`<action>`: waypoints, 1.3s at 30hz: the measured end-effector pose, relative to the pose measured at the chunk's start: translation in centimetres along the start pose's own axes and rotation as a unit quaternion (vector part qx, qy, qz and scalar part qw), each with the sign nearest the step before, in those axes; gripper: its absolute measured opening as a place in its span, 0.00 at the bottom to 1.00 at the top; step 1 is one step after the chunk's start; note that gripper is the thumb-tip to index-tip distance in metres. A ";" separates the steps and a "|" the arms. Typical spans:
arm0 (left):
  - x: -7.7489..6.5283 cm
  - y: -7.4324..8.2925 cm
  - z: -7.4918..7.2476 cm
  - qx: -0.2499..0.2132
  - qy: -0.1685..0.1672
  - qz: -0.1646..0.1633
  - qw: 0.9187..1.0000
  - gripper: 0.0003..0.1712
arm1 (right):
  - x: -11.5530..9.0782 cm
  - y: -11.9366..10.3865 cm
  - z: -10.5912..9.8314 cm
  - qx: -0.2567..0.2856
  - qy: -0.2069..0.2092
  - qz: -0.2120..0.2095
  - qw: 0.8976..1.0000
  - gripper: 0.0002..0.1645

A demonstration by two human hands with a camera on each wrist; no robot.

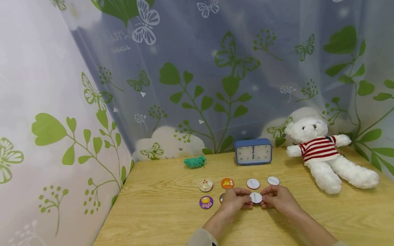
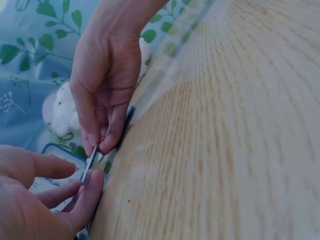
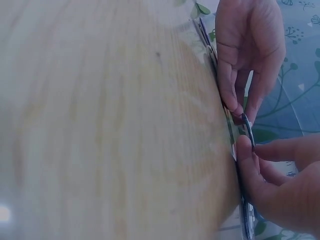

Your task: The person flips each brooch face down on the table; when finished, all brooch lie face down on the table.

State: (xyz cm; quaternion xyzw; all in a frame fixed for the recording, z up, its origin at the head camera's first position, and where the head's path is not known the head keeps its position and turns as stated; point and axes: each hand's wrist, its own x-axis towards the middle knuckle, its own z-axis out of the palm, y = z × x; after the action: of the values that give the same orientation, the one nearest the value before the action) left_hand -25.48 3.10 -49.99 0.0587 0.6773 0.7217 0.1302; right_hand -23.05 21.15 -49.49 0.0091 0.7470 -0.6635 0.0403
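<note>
Between both hands, a round pin badge shows its white back in the head view. My left hand pinches its left edge; my right hand pinches the right edge. Both wrist views show the badge nearly edge-on between the fingertips, off the tabletop. Two more badges lie back side up just beyond the hands, one white and another to its right. Left of them lie an orange badge, a pale patterned badge and a purple badge. A dark badge is mostly hidden by the left hand.
A blue clock stands at the back of the wooden table. To its left lies a green fuzzy bundle. A white teddy bear in a striped top sits at the right. Printed curtains hang behind.
</note>
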 end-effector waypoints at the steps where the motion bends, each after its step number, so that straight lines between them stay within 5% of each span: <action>1: 0.0 0.0 0.0 0.002 0.001 -0.001 1.000 0.12 | 0.0 0.0 0.0 -0.001 0.000 0.002 1.000 0.11; 14: -0.1 0.3 0.2 0.016 0.015 -0.026 0.999 0.08 | -0.1 -0.7 0.2 -0.008 0.022 0.044 0.999 0.16; 39: -0.4 0.3 0.4 0.032 0.025 -0.004 0.999 0.08 | -0.3 -1.4 0.4 -0.022 0.035 0.044 0.998 0.22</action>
State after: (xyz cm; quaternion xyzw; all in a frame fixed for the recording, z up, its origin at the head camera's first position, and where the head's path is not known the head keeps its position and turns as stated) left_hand -25.01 3.39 -49.58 0.0421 0.7032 0.7004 0.1144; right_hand -22.78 20.66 -48.15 0.0646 0.7615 -0.6435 0.0438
